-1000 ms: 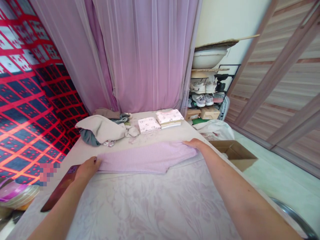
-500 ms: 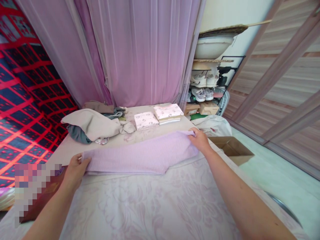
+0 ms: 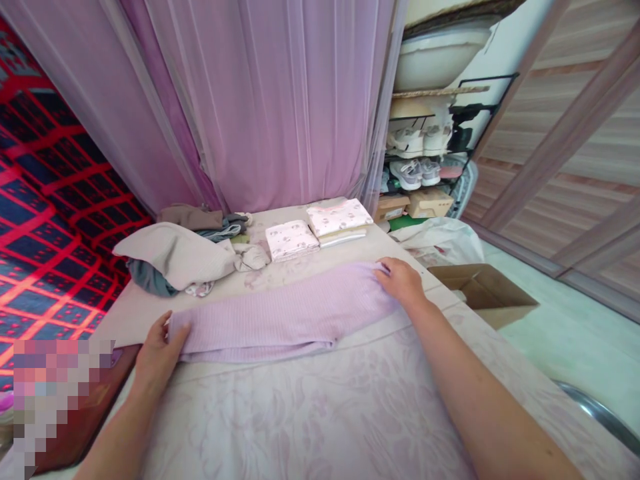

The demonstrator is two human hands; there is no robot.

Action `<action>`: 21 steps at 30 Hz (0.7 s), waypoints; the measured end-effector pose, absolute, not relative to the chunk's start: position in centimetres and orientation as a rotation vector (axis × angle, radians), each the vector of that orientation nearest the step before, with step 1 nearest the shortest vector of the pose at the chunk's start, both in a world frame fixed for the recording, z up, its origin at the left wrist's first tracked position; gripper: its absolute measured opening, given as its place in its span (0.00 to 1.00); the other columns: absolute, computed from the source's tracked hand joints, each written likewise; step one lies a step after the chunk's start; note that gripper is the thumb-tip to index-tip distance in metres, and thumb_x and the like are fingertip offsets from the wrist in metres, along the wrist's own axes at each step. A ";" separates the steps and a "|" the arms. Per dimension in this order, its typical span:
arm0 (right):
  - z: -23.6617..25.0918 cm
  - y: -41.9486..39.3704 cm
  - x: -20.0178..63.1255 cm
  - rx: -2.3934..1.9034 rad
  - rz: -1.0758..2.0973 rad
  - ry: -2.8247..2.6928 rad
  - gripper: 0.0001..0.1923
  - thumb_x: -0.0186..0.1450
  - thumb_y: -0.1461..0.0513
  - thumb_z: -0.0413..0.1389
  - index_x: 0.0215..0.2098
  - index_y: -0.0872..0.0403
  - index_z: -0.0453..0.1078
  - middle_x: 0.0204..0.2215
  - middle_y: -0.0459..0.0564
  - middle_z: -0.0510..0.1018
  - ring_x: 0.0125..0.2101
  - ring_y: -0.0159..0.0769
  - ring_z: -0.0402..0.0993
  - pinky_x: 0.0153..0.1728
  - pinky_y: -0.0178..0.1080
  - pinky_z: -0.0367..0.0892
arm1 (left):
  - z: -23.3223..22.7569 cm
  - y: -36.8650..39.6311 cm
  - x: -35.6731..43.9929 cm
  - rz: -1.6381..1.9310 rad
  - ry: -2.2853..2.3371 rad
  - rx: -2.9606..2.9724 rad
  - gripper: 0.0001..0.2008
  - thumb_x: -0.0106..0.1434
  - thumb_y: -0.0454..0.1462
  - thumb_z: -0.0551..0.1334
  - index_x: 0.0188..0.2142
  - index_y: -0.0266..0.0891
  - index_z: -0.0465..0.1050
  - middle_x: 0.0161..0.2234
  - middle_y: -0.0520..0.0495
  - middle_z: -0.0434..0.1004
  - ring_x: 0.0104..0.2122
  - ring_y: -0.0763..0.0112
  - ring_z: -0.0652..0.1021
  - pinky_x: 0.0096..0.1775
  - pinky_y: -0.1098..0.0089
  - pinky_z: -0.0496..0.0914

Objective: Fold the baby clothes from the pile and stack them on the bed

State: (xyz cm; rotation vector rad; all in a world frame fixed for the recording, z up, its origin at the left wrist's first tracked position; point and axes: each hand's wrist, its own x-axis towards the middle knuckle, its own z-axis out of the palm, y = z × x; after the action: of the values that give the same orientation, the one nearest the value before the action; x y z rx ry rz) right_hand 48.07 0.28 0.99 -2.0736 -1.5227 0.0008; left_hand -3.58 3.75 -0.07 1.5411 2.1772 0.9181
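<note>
A pair of lilac ribbed pants, folded lengthwise, lies stretched across the bed from left to right. My left hand pinches the narrow leg end, thumb on the near side and fingertips partly hidden behind the cloth. At the other end, my right hand grips the wider waist corner between thumb and fingers. The near edge of the cloth shows its layers slightly apart, with a small point near the crotch. Beneath it is a pale flower-patterned bedsheet.
Beyond the pants sit two folded stacks of printed cloth and a heap of clothes. Lilac curtains hang behind. To the right are an open cardboard box, a plastic bag and a shoe rack. A brown-red flat item lies left.
The pants have come down flatter on the bed, and the lower edge near the crotch has drawn in. Both hands keep hold of the ends. The view has shifted slightly.
</note>
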 end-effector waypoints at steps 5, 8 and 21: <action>3.2 -2.7 49.5 -1.644 0.801 -1.639 0.14 0.56 0.52 0.55 0.34 0.53 0.70 0.28 0.45 0.73 0.30 0.36 0.68 0.33 0.36 0.63 | 0.8 2.9 -2.7 0.871 2.187 1.530 0.30 0.54 0.53 0.57 0.53 0.41 0.68 0.45 0.45 0.76 0.45 0.53 0.76 0.52 0.56 0.67; 3.7 -3.6 50.8 -1.524 1.194 -1.620 0.18 0.56 0.48 0.56 0.33 0.55 0.70 0.26 0.43 0.72 0.28 0.34 0.68 0.31 0.35 0.63 | 0.7 2.8 -2.5 0.922 2.175 1.534 0.31 0.55 0.52 0.56 0.56 0.43 0.66 0.46 0.46 0.75 0.44 0.56 0.76 0.51 0.58 0.67; 0.5 0.3 49.1 -2.369 0.289 -1.497 0.26 0.61 0.54 0.53 0.56 0.52 0.65 0.46 0.55 0.77 0.45 0.45 0.74 0.42 0.39 0.66 | 0.1 3.0 -4.2 1.116 2.119 1.318 0.16 0.47 0.49 0.59 0.32 0.45 0.74 0.30 0.54 0.77 0.41 0.56 0.74 0.42 0.63 0.69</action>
State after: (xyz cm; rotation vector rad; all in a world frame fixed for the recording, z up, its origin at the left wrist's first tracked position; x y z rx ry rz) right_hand 49.12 0.35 0.53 -2.3692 -1.4966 0.2892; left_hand -4.20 3.00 0.10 1.3180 2.1188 1.1156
